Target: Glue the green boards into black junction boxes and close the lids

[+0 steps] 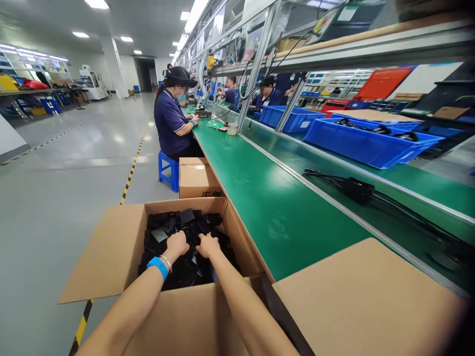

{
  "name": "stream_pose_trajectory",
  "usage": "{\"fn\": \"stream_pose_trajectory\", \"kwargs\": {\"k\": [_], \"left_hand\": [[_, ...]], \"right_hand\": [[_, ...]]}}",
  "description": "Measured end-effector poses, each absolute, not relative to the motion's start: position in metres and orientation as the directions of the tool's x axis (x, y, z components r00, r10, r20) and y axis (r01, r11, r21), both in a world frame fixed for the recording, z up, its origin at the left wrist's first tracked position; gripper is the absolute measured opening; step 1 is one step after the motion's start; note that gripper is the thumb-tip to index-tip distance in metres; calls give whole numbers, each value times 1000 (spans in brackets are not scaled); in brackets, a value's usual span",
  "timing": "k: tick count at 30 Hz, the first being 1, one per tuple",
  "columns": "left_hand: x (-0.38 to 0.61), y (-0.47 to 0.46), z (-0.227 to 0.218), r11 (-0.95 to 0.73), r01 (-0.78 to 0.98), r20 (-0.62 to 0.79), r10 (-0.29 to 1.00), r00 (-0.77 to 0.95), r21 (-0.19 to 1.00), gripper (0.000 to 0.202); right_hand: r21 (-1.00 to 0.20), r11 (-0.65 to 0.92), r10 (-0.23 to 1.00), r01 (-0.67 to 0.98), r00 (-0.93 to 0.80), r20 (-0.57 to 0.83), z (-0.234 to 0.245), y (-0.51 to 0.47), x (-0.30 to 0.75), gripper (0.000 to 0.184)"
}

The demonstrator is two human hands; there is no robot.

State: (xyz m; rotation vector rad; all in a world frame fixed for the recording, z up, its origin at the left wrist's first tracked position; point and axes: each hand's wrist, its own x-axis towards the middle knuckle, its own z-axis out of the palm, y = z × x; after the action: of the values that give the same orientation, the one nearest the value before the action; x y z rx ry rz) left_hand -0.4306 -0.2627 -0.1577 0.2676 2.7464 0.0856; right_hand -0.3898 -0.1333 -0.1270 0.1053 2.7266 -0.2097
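Observation:
Both my hands reach down into an open cardboard box (pixel 111 247) on the floor left of the bench. The box is full of small flat black parts (pixel 174 225). My left hand (pixel 176 244), with a blue wristband and a thin bracelet, is curled among the parts, fingers buried. My right hand (pixel 208 244) is beside it, knuckles up, fingers tucked down into the pile. What either hand grips is hidden.
A green bench (pixel 267 198) runs away to the right, with a cardboard sheet (pixel 367 296) lying at its near end. Blue bins (pixel 367 141) and a black cable bundle (pixel 356 189) sit beyond a rail. A second box (pixel 196 178) and a seated person (pixel 172 118) on a blue stool are ahead.

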Motion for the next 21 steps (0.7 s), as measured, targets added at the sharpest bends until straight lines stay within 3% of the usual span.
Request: {"fn": "stream_pose_trajectory", "kwargs": {"k": [5, 11, 16, 21], "left_hand": [[-428, -263, -164, 979, 188, -382, 205, -901, 81, 30], [-419, -277, -147, 974, 217, -315, 228, -921, 70, 31], [-397, -275, -133, 932, 352, -248, 363, -898, 87, 35], [-384, -262, -126, 896, 441, -336, 429, -838, 46, 31]], "right_hand": [[-147, 978, 83, 147, -924, -373, -148, -131, -394, 34], [-265, 955, 37, 131, -942, -333, -119, -113, -374, 27], [-373, 923, 24, 95, -982, -189, -44, -108, -360, 25], [-453, 891, 23, 7, -999, 30, 66, -82, -291, 5]]}}
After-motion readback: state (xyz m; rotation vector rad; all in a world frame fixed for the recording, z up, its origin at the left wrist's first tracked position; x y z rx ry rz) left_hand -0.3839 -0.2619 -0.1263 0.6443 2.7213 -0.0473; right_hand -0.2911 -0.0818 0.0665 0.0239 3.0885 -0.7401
